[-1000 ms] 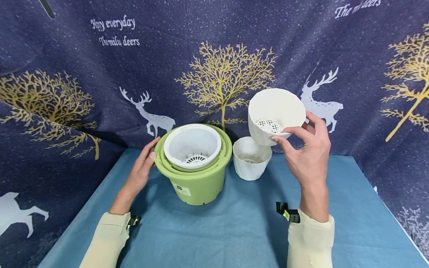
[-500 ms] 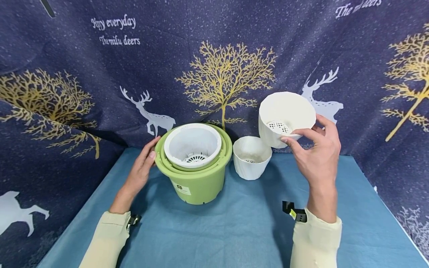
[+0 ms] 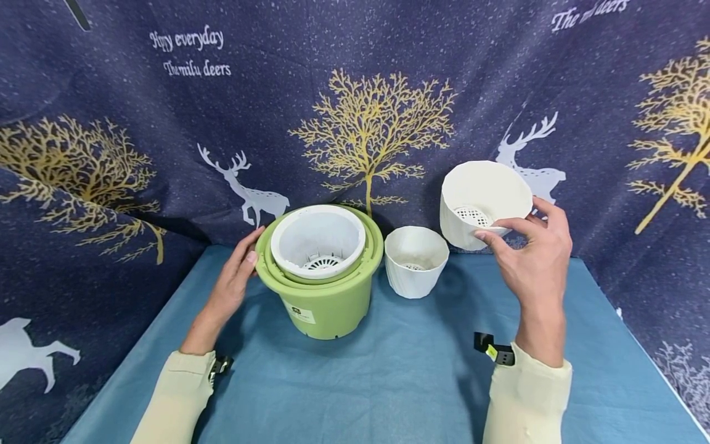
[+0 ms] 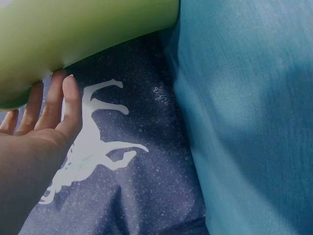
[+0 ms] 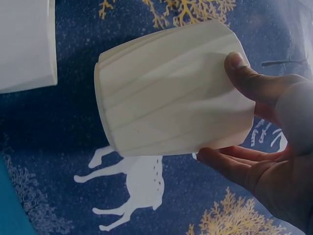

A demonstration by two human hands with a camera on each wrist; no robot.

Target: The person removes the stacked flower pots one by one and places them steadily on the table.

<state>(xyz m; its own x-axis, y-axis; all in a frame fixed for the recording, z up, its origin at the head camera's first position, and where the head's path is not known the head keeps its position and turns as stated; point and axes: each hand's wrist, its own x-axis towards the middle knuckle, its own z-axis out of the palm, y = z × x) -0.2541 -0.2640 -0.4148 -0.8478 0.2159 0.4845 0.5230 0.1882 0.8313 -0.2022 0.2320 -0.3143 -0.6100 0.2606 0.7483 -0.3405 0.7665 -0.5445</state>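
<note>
My right hand pinches the rim of a white flower pot, thumb outside, and holds it tilted above the table with its perforated bottom showing. Faceted ribs run along this pot's outer wall in the right wrist view. On the table to its left stands a smaller white flower pot, upright. Further left is a large green flower pot, with another green pot and a white pot nested in it. Fairly straight fingers of my left hand touch the large green pot's left side.
A blue cloth covers the table. Behind it hangs a dark blue curtain printed with deer and golden trees, close behind the pots. The table's right edge runs diagonally.
My right hand has moved right and slightly down with the white flower pot, away from the smaller pot on the table. My left hand and the nested pots have stayed in place.
</note>
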